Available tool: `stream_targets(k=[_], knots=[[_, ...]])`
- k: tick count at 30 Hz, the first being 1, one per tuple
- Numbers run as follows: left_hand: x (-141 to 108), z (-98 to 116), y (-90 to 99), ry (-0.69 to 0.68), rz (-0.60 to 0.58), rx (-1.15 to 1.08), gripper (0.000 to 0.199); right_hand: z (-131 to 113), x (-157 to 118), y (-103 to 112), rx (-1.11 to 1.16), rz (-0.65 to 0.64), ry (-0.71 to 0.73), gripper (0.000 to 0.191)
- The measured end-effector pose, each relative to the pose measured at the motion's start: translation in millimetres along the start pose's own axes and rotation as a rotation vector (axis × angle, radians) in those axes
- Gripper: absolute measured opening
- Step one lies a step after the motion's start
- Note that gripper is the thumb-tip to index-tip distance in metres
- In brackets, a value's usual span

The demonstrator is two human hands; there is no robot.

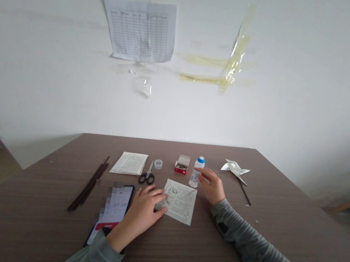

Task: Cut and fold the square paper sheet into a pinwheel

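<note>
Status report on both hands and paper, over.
Left hand on printed paper square. Right hand at blue-capped bottle. Scissors and open red box beyond paper, not touching it.

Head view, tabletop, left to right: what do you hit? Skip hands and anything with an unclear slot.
Dark sticks → rear paper stack → scissors → small round container → red box → blue-capped bottle → pinwheel.

I find the head view evenly but dimly lit, with cool, soft light. I note soft shadow along the right of the wall (300, 103), small glints on the tape (235, 65), stretched edges and slight blur at the lower left.
</note>
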State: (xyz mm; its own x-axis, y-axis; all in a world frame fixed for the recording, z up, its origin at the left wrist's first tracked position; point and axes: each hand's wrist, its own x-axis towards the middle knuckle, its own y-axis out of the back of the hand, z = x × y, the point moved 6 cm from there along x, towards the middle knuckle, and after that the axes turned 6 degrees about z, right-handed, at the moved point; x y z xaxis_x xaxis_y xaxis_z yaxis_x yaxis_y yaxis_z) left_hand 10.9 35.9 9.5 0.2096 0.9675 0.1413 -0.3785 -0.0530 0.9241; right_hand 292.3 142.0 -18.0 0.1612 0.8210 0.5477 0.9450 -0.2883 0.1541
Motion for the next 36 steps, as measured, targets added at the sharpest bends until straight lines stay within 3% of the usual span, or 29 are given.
stream_targets(k=[5, 12, 17, 29, 36], knots=[[-0.2, 2.5, 3.4, 0.015, -0.007, -0.006, 0.050, 2.1, 1.4, 6.4, 0.000, 0.102, -0.072, 0.027], [0.0, 3.0, 4.0, 0.012, -0.005, 0.010, 0.050, 8.9, 5.4, 11.9, -0.025, 0.127, -0.142, 0.046], [-0.4, 2.1, 4.0, -0.007, 0.027, 0.011, 0.048, 9.5, 7.4, 12.8, -0.029, 0.140, -0.192, 0.043], [0.2, -3.7, 0.1, -0.017, 0.036, 0.024, 0.046, -0.4, 9.8, 11.3, -0.083, 0.046, -0.210, 0.027], [1.9, -13.9, 1.7, 0.024, 0.021, 0.083, 0.048, -13.7, 18.8, -11.1, -0.057, -0.065, -0.194, 0.028]])
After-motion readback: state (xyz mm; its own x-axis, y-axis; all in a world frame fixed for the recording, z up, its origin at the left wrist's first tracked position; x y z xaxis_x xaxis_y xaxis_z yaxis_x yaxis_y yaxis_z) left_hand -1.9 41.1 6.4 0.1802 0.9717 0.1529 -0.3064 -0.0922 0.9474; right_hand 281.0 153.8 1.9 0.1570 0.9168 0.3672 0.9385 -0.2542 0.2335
